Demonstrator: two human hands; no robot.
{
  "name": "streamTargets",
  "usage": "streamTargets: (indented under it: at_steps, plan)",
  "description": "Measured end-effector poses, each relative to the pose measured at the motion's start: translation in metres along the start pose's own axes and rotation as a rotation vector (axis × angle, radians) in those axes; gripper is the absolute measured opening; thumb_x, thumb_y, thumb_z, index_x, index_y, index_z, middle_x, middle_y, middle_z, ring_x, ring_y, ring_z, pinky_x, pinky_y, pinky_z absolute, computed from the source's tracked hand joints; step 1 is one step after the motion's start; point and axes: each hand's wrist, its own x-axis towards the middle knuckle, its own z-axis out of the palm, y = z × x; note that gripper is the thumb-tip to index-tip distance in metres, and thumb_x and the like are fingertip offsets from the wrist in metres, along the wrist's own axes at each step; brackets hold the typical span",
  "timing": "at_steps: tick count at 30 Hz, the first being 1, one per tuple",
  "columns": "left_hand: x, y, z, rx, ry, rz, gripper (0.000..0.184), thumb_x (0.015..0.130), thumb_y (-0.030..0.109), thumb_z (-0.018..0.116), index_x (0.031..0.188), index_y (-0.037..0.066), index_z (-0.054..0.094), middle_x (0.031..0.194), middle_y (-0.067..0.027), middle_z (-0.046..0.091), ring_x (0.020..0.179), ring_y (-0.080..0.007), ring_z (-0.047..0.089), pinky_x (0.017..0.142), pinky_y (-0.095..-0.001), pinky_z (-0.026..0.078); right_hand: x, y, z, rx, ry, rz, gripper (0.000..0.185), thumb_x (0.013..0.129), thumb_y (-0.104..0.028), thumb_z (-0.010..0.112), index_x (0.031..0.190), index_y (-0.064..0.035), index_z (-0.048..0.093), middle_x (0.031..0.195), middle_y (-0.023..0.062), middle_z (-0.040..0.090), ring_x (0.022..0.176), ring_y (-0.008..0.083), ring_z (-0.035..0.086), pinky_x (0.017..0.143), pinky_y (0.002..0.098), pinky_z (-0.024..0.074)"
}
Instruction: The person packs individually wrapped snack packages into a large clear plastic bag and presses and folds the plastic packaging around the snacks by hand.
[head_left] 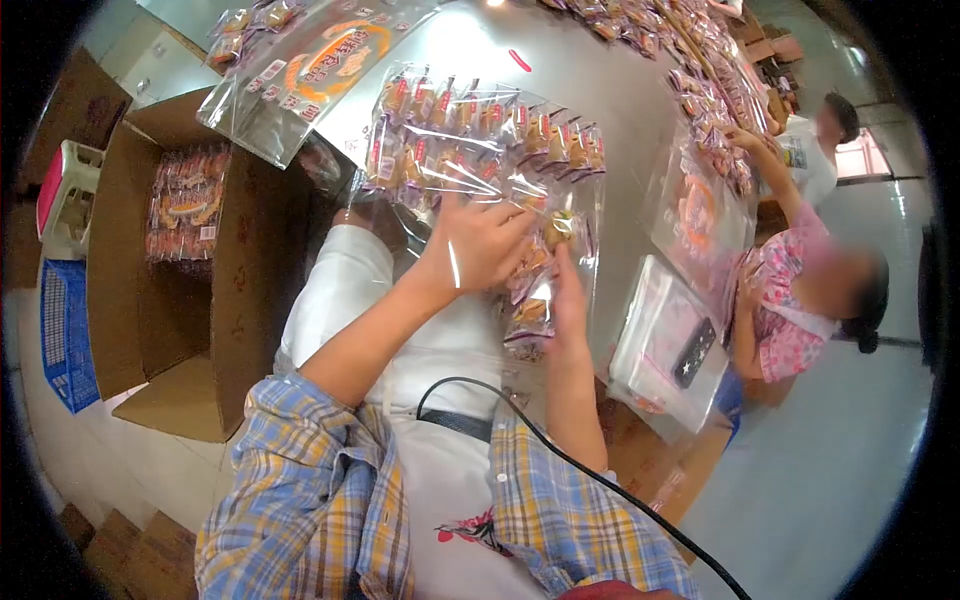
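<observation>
A clear plastic bag (598, 225) lies over the table edge in front of me, with rows of individually wrapped snacks (470, 112) inside it. My left hand (478, 240) is under the clear film, its fingers bent around wrapped snacks in the lower row. To its right, my right hand (570, 295) stands upright with its fingers against a short column of wrapped snacks (530, 308), gripping them from the side. Film glare and the packets hide some fingertips.
Printed empty bags (335, 65) lie at upper left. An open cardboard box (225, 290) holds a packed bag (188, 205). A blue crate (66, 335) stands beyond. Loose snacks (700, 100) pile at upper right, where a co-worker (790, 290) reaches in. A phone (693, 352) lies on bags.
</observation>
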Motion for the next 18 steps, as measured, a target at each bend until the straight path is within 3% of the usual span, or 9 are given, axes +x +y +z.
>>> streamTargets:
  at_steps: [1, 5, 6, 9, 10, 13, 17, 18]
  plan:
    - [0.000, -0.001, -0.001, 0.005, 0.015, 0.028, 0.019, 0.087, 0.024, 0.075, 0.105, 0.016, 0.078, 0.102, 0.0041, 0.077, 0.094, -0.0186, 0.071, 0.117, -0.0579, 0.030, 0.004, -0.004, -0.001, 0.035, -0.011, 0.061, 0.041, 0.110, -0.040, 0.050, 0.128, -0.0057, 0.062, 0.100, 0.0100, 0.074, 0.085, 0.0216, 0.074, 0.074, 0.0361, 0.0618]
    - [-0.004, -0.013, 0.004, 0.044, 0.022, 0.126, 0.018, 0.081, 0.017, 0.074, 0.098, 0.017, 0.080, 0.097, 0.0050, 0.077, 0.093, -0.0161, 0.070, 0.114, -0.0555, 0.039, 0.019, -0.018, 0.005, -0.023, -0.059, 0.187, 0.047, 0.110, -0.043, 0.047, 0.124, -0.0011, 0.063, 0.093, 0.0144, 0.074, 0.069, 0.0253, 0.073, 0.060, 0.0383, 0.0621]
    - [-0.004, -0.012, 0.003, 0.000, 0.021, 0.111, 0.023, 0.078, 0.015, 0.073, 0.100, 0.018, 0.080, 0.097, 0.0044, 0.077, 0.097, -0.0173, 0.071, 0.115, -0.0535, 0.040, 0.022, -0.019, 0.008, -0.015, -0.109, 0.196, 0.044, 0.109, -0.040, 0.050, 0.130, -0.0021, 0.057, 0.092, 0.0139, 0.072, 0.064, 0.0251, 0.071, 0.054, 0.0390, 0.0607]
    - [-0.005, -0.015, 0.007, -0.084, -0.010, 0.090, 0.023, 0.080, 0.015, 0.074, 0.103, 0.017, 0.079, 0.104, 0.0029, 0.077, 0.105, -0.0187, 0.071, 0.117, -0.0530, 0.039, 0.031, -0.021, 0.017, -0.194, -0.136, 0.055, 0.041, 0.109, -0.038, 0.052, 0.135, -0.0065, 0.049, 0.090, 0.0111, 0.069, 0.061, 0.0233, 0.069, 0.051, 0.0381, 0.0595]
    - [-0.006, -0.014, 0.005, -0.090, 0.008, 0.092, 0.024, 0.082, 0.016, 0.072, 0.105, 0.017, 0.078, 0.104, 0.0028, 0.077, 0.106, -0.0195, 0.071, 0.115, -0.0515, 0.039, 0.036, -0.027, 0.017, -0.271, -0.110, 0.070, 0.045, 0.108, -0.029, 0.055, 0.146, -0.0070, 0.046, 0.110, 0.0091, 0.066, 0.087, 0.0206, 0.070, 0.065, 0.0373, 0.0609]
    - [-0.002, -0.014, 0.002, -0.092, 0.040, 0.088, 0.028, 0.084, 0.017, 0.069, 0.111, 0.015, 0.076, 0.107, 0.0021, 0.077, 0.111, -0.0212, 0.069, 0.113, -0.0495, 0.038, 0.038, -0.044, 0.024, -0.401, -0.108, 0.163, 0.049, 0.107, -0.026, 0.055, 0.150, -0.0052, 0.043, 0.114, 0.0106, 0.066, 0.098, 0.0199, 0.069, 0.077, 0.0350, 0.0604]
    - [-0.008, -0.014, 0.002, -0.060, -0.010, 0.041, 0.032, 0.084, 0.017, 0.068, 0.116, 0.016, 0.074, 0.117, 0.0003, 0.075, 0.120, -0.0215, 0.066, 0.115, -0.0542, 0.035, 0.047, -0.044, 0.032, -0.586, -0.058, 0.047, 0.044, 0.105, -0.026, 0.059, 0.141, -0.0011, 0.054, 0.118, 0.0121, 0.068, 0.103, 0.0153, 0.066, 0.085, 0.0312, 0.0563]
    - [-0.010, -0.013, 0.003, -0.049, -0.020, 0.032, 0.032, 0.085, 0.016, 0.068, 0.117, 0.016, 0.074, 0.120, -0.0001, 0.075, 0.121, -0.0217, 0.066, 0.115, -0.0556, 0.035, 0.050, -0.043, 0.031, -0.704, -0.025, -0.040, 0.039, 0.105, -0.028, 0.060, 0.134, -0.0016, 0.057, 0.104, 0.0092, 0.067, 0.089, 0.0136, 0.064, 0.074, 0.0307, 0.0531]
